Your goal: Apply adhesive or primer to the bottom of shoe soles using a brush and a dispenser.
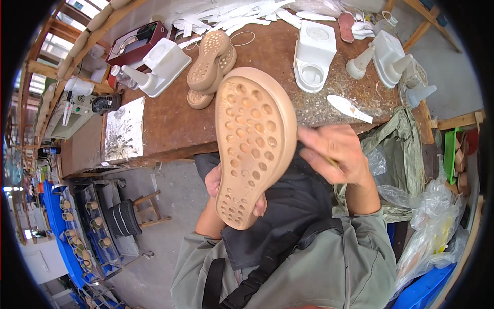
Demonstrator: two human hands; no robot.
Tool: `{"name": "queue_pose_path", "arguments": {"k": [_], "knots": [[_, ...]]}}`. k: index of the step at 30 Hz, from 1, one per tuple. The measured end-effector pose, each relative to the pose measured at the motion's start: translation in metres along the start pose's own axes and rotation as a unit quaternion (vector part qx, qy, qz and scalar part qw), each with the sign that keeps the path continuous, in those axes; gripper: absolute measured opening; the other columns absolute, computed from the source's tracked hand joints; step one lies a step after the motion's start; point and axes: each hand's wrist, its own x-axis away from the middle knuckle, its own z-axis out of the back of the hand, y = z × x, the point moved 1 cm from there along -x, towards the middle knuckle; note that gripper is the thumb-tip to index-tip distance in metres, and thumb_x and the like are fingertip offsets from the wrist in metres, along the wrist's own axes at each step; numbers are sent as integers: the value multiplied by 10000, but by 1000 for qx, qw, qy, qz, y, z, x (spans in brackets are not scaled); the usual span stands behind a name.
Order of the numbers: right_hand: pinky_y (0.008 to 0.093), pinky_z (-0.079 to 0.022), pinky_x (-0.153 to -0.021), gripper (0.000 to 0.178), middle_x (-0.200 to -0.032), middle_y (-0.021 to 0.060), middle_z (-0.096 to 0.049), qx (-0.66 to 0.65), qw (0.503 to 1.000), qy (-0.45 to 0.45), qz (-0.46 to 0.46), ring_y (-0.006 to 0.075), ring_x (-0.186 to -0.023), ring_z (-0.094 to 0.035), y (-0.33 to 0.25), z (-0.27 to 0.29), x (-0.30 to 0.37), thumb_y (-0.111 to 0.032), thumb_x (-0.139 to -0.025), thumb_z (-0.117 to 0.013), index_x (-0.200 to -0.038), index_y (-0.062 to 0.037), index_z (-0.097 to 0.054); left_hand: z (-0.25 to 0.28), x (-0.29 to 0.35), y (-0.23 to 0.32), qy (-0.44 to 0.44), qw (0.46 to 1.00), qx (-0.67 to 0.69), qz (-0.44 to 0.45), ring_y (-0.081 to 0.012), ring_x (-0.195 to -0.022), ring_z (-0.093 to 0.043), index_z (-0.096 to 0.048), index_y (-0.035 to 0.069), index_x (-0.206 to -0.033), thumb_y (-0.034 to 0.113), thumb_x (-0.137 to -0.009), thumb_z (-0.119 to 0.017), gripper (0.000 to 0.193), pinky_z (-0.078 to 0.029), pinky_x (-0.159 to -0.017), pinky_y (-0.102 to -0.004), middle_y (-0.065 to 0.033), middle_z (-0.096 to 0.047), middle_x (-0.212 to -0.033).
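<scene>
A tan shoe sole (244, 149), its hollow-dimpled face toward me, is held up in front of my apron. Behind its narrow heel end, my left hand (212, 180) grips it, with fingertips showing at both edges. At the right edge of the wide toe end is my right hand (332, 152), closed and slightly blurred. A thin yellowish stick (333, 161) pokes out of its fist; the tool's other end cannot be made out. Two more tan soles (208, 56) lie stacked on the brown workbench (170, 116), just beyond the held one.
White containers with round cups (315, 51) stand along the bench, with cone-shaped nozzles (360, 61) and white strips (231, 20) around them. A white insole-like piece (350, 108) lies near the front edge. Plastic bags (427, 226) crowd the right; a wheeled rack (98, 226) stands left.
</scene>
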Motion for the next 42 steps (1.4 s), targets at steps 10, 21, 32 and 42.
{"name": "queue_pose_path", "arguments": {"k": [10, 21, 32, 42], "knots": [[202, -418, -551, 337, -709, 34, -572, -96, 928, 229, -277, 85, -593, -528, -10, 4, 46, -29, -853, -607, -1173, 68, -563, -39, -21, -2, 260, 681, -676, -105, -133, -800, -554, -284, -75, -1374, 207, -962, -415, 516, -450, -749, -249, -103, -600, -1007], [216, -402, -503, 409, -625, 41, -569, -33, 976, 122, -175, 91, -520, -514, -6, -5, 29, 41, -817, -603, -1221, 44, -539, -50, -18, -1, 239, 645, -717, -116, -137, -725, -553, -244, -79, -1396, 160, -949, -431, 540, -453, -711, -247, -142, -607, -977], [217, -402, -512, 421, -647, 34, -567, 2, 969, 113, -218, 91, -524, -503, -6, -12, 34, 47, -800, -620, -1215, 31, -553, -46, -22, -4, 244, 616, -733, -155, -247, -865, -629, -273, -87, -1380, 168, -937, -485, 554, -463, -805, -288, -212, -614, -1022], [219, -401, -516, 435, -654, 32, -572, 38, 963, 119, -238, 88, -536, -498, -5, -11, 36, 30, -793, -633, -1219, 33, -545, -27, -24, 3, 212, 928, -305, -30, -330, -905, -618, -302, -61, -1355, 326, -935, -432, 586, -500, -736, -427, -214, -526, -1214]]}}
